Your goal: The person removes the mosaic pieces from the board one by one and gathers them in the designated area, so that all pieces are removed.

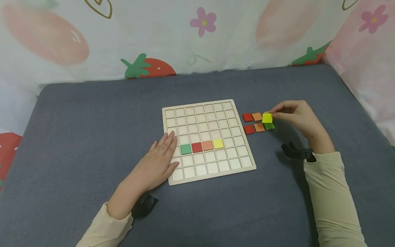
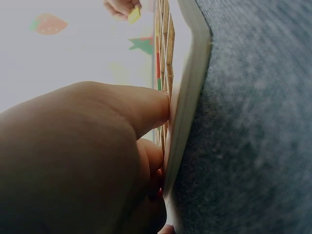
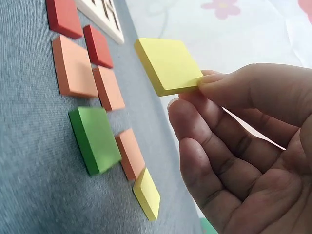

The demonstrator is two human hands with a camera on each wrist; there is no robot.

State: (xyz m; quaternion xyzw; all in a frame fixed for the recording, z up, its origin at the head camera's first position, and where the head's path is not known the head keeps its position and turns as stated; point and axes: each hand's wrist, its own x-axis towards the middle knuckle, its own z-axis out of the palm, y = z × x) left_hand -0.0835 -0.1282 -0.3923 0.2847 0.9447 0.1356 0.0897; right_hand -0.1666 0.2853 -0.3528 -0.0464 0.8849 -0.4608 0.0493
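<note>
My right hand [image 1: 294, 115] pinches a yellow square tile [image 3: 170, 66] between thumb and forefinger, held above the loose tiles. Flat along the left edge of a pale wooden grid board [image 1: 213, 177] lies my left hand [image 1: 157, 164], its fingers straight and resting on the frame. One row of the board holds a green tile [image 1: 186, 149], a red tile [image 1: 196, 147], an orange tile [image 1: 207, 145] and a yellow tile [image 1: 218, 143], side by side. In the left wrist view the thumb [image 2: 151, 107] touches the board's rim.
Right of the board lie loose tiles: two red tiles [image 3: 65, 18], three orange tiles [image 3: 74, 67], a green tile [image 3: 97, 141] and another yellow tile [image 3: 147, 195]. Grey cloth [image 1: 92, 130] covers the table. A patterned curtain [image 1: 231, 41] hangs behind.
</note>
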